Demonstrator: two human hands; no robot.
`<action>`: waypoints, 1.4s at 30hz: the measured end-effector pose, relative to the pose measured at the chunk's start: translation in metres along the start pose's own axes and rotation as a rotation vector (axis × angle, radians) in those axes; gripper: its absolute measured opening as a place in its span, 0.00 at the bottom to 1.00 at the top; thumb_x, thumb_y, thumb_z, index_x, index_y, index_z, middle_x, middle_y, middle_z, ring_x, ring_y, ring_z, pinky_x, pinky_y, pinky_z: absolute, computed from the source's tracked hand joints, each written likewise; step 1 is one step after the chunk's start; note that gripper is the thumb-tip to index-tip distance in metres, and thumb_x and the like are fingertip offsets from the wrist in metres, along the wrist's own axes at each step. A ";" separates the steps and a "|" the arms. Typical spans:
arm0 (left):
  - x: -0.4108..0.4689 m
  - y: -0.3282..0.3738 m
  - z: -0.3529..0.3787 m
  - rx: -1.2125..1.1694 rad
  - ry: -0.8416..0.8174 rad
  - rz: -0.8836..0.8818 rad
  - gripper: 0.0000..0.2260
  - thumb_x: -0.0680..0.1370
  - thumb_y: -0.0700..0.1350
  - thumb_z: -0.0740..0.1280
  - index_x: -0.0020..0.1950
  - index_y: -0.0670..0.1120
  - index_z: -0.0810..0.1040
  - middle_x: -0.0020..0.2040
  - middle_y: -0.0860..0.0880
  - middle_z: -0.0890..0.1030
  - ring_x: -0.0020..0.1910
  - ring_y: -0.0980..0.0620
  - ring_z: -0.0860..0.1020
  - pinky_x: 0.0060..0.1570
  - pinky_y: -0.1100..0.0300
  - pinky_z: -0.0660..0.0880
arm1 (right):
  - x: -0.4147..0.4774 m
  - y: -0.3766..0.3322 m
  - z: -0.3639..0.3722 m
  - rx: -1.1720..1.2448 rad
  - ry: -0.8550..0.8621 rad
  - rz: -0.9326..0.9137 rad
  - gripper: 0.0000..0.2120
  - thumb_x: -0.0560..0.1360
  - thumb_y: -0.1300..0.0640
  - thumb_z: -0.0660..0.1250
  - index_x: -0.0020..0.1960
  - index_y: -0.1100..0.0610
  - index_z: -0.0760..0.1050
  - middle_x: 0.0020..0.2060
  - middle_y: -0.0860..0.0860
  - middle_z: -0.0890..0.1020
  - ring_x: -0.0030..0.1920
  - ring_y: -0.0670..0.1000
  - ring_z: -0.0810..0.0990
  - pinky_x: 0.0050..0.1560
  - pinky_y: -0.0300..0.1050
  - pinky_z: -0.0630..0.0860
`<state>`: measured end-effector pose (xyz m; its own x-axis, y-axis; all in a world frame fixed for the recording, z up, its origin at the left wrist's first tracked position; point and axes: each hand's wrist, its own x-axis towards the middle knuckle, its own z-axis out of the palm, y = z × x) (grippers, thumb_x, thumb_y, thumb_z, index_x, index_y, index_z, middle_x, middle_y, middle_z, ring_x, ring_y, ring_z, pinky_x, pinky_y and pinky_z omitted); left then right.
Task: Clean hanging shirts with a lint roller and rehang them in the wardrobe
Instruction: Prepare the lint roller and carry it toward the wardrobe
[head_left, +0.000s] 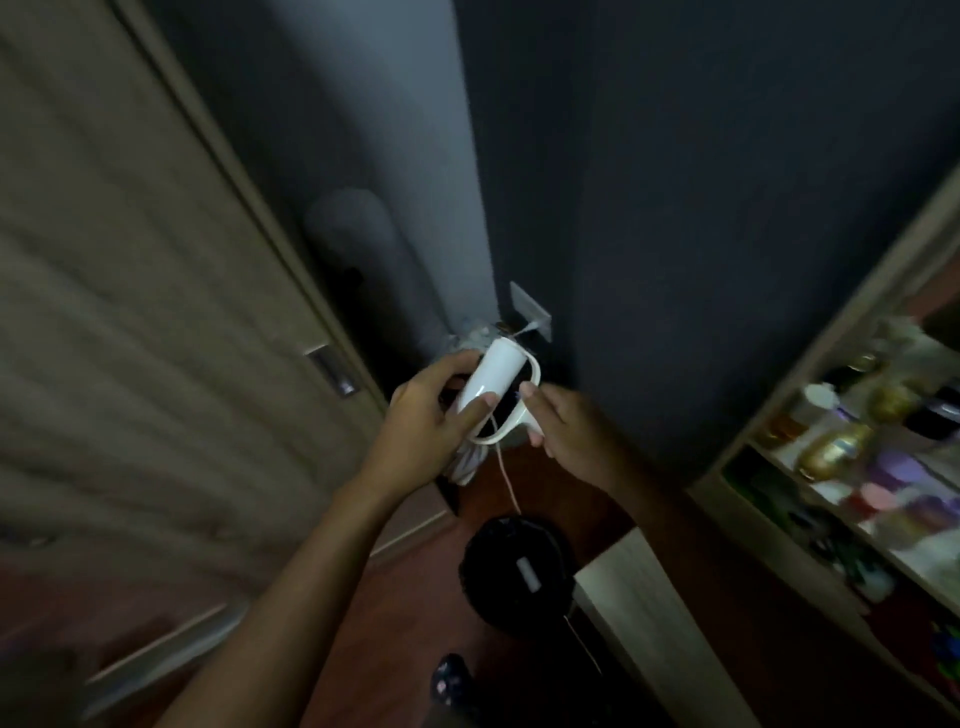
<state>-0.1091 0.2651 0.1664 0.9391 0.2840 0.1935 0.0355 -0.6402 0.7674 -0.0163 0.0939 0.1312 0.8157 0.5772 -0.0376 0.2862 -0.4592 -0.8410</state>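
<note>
I hold a white lint roller (493, 379) with both hands in front of a dark wall. My left hand (426, 421) wraps around its white cylinder. My right hand (566, 431) grips the looped white handle at the lower right. A thin cord (506, 478) hangs down from the roller. A wall hook plate (527, 306) sits just above the roller's top end. No shirt shows in this dim, blurred view.
A wood-grain sliding door (130, 312) with a recessed handle (332, 371) fills the left. Open shelves (857, 441) with bottles and jars stand at the right. A black round bin (519, 566) sits on the reddish floor below, beside a light wooden board (639, 603).
</note>
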 end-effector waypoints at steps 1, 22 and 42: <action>-0.001 -0.008 -0.015 0.026 0.046 -0.010 0.17 0.77 0.52 0.71 0.65 0.51 0.78 0.58 0.56 0.82 0.54 0.59 0.80 0.54 0.56 0.78 | 0.009 -0.012 0.013 0.022 -0.013 -0.007 0.23 0.83 0.42 0.53 0.37 0.53 0.73 0.29 0.48 0.77 0.30 0.45 0.74 0.40 0.47 0.72; 0.084 -0.284 -0.106 0.401 0.120 -0.523 0.23 0.79 0.62 0.58 0.42 0.46 0.82 0.39 0.43 0.84 0.43 0.41 0.81 0.37 0.54 0.74 | 0.140 -0.107 0.192 0.405 0.066 0.354 0.22 0.84 0.47 0.53 0.52 0.63 0.77 0.36 0.55 0.79 0.30 0.49 0.75 0.32 0.41 0.71; 0.060 -0.308 -0.123 0.576 0.279 -0.722 0.21 0.79 0.60 0.60 0.50 0.46 0.84 0.46 0.39 0.84 0.51 0.37 0.81 0.46 0.51 0.76 | 0.153 -0.110 0.200 0.462 -0.120 0.280 0.22 0.84 0.49 0.56 0.46 0.65 0.76 0.31 0.53 0.79 0.28 0.46 0.76 0.27 0.38 0.71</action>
<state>-0.1058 0.5666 0.0168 0.5126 0.8585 -0.0119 0.8048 -0.4756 0.3551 -0.0233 0.3681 0.1093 0.7579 0.5612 -0.3327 -0.2063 -0.2776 -0.9383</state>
